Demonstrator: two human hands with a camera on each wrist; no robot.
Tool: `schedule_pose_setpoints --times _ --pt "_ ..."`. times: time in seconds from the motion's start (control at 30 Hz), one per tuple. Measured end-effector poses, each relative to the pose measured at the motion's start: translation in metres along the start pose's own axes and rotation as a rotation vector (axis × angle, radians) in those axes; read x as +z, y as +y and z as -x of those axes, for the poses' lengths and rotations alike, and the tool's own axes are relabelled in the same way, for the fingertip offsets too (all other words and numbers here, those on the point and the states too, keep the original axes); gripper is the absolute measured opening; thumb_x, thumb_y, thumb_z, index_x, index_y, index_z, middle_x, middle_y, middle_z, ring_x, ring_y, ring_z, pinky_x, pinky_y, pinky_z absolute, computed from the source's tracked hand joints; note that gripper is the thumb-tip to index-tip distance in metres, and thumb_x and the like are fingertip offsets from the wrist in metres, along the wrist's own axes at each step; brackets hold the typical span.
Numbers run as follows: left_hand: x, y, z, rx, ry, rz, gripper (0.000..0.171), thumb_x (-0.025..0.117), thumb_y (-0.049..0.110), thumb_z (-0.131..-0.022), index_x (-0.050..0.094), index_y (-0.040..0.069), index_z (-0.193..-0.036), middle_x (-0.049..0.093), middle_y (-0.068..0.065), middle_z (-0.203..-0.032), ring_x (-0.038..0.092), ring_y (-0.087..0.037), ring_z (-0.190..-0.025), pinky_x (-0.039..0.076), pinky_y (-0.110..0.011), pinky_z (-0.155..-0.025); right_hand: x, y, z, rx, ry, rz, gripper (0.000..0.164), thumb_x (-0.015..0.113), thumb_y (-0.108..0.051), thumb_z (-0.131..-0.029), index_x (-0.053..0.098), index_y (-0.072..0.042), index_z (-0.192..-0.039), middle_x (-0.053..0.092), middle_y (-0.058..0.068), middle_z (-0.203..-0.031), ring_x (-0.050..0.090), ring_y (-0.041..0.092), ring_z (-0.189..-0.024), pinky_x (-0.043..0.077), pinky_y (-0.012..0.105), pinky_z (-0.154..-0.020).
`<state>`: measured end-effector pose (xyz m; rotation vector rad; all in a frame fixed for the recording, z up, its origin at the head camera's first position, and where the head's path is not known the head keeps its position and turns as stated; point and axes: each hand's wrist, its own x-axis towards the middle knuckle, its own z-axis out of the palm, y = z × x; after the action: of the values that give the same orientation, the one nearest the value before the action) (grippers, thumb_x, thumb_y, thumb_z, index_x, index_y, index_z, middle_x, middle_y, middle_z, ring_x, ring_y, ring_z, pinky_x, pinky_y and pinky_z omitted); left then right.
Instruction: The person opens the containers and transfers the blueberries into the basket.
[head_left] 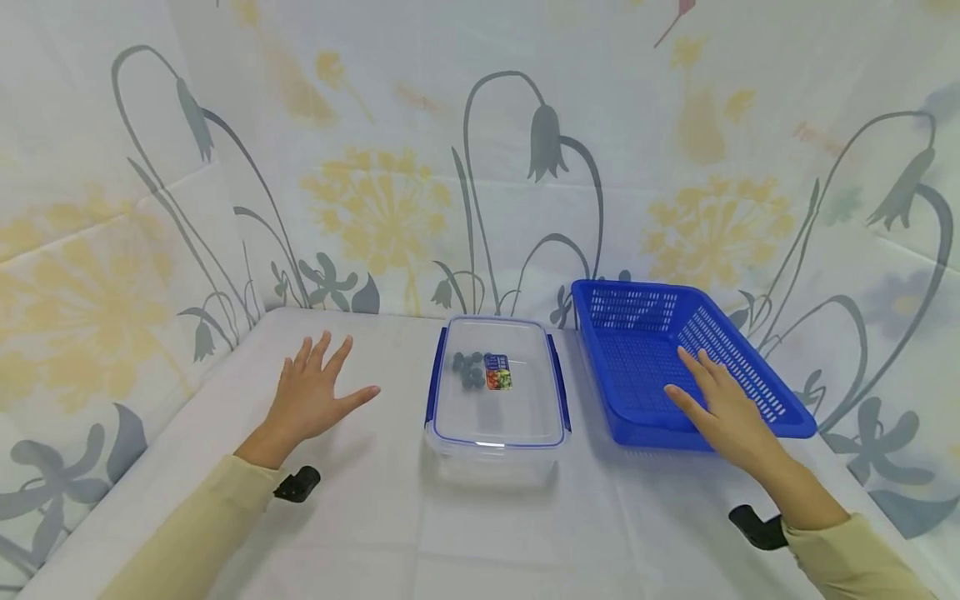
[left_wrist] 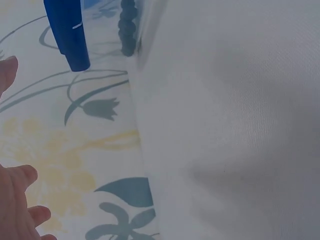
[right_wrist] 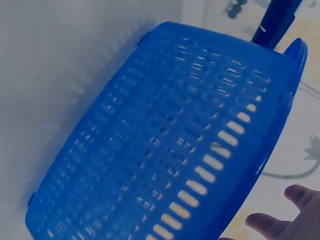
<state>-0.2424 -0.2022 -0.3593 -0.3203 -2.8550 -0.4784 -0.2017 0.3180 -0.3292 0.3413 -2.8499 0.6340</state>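
A clear lidded food container [head_left: 517,417] with blue side clips stands at the middle of the table. Several small dark round things [head_left: 468,371], perhaps blueberries, show through its lid beside a printed label [head_left: 498,372]. To the right sits a blue perforated plastic basket [head_left: 637,367], also large in the right wrist view [right_wrist: 150,130]. My left hand [head_left: 311,396] is spread in the air left of the container, holding nothing. Over the basket's near right side hovers my right hand [head_left: 727,412], fingers extended and holding nothing; whether it touches the rim I cannot tell.
A white cloth covers the table [head_left: 360,533]. Behind and beside it hangs a flower-printed curtain [head_left: 390,108]. Black camera mounts sit at the left wrist [head_left: 298,484] and the right wrist [head_left: 757,528].
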Motion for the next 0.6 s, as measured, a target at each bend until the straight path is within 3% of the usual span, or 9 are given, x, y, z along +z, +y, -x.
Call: schedule_pose_setpoints --times 0.33,0.6 --pt "0.009 0.017 -0.012 -0.001 0.006 0.173 0.096 0.057 0.061 -0.082 0.018 0.005 -0.148 0.014 -0.026 -0.149 0.012 -0.046 -0.133 0.019 -0.064 -0.102 0.005 -0.021 -0.01 -0.018 0.047 -0.188 0.065 0.039 -0.038 -0.1 0.01 -0.009 -0.15 0.001 0.024 -0.151 -0.001 0.047 -0.135 0.004 0.073 -0.096" --pt "0.017 0.034 -0.019 0.025 -0.021 0.321 0.094 0.061 0.059 -0.081 0.019 0.009 -0.149 0.02 -0.021 -0.148 0.018 -0.041 -0.134 0.025 -0.061 -0.102 0.021 -0.036 -0.016 -0.046 0.047 -0.238 0.065 0.041 -0.037 -0.099 0.012 -0.006 -0.149 0.006 0.024 -0.151 0.005 0.043 -0.136 0.009 0.07 -0.1"
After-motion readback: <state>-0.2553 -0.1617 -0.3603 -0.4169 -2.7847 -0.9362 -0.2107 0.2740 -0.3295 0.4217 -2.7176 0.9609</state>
